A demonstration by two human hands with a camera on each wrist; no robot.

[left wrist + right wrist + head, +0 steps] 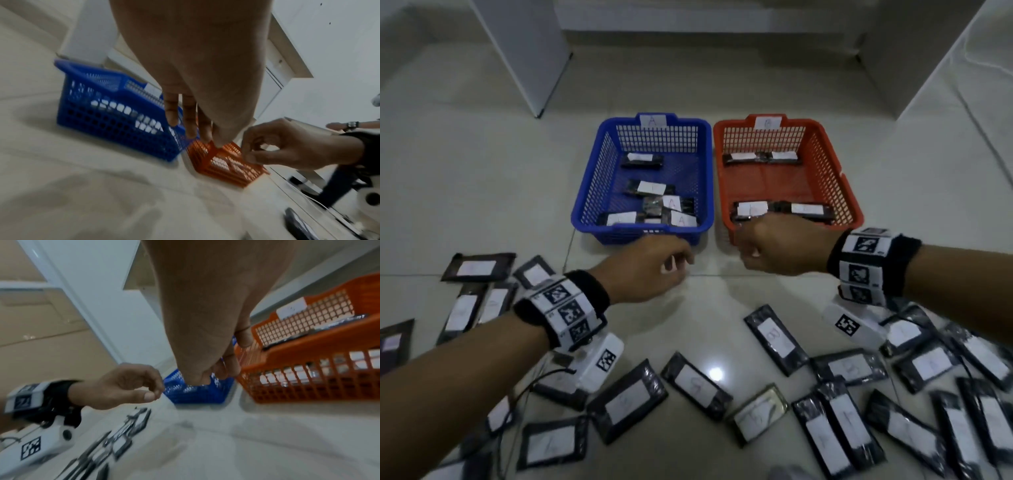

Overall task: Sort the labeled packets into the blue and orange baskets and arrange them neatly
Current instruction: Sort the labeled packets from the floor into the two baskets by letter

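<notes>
A: Hand state?
B: Left hand (643,267) empty, fingers loosely curled, thumb near the index tip, nothing between them. It hovers just in front of the blue basket (585,192). Right hand (777,246) also empty, loose curl, at the near rim of the orange basket (849,192). Contact with the rim: can't tell.
A: Wrist cams agree?
B: Yes. In the left wrist view the fingers (190,116) hang fairly straight, holding nothing. The right wrist view is blurred but shows no packet in hand.
A: Baskets?
B: Side by side on the tiled floor (482,192), blue on the left tagged "A", orange on the right tagged "B". Packets in blue (650,188): about five, loosely scattered, some overlapping at the near end. Packets in orange (760,157): one row at the far wall, one row at the near wall.
A: Unsorted?
B: Loose packets (775,334) are spread over the floor near the person, on both sides and under both forearms. Labels are mostly too blurred to read.
</notes>
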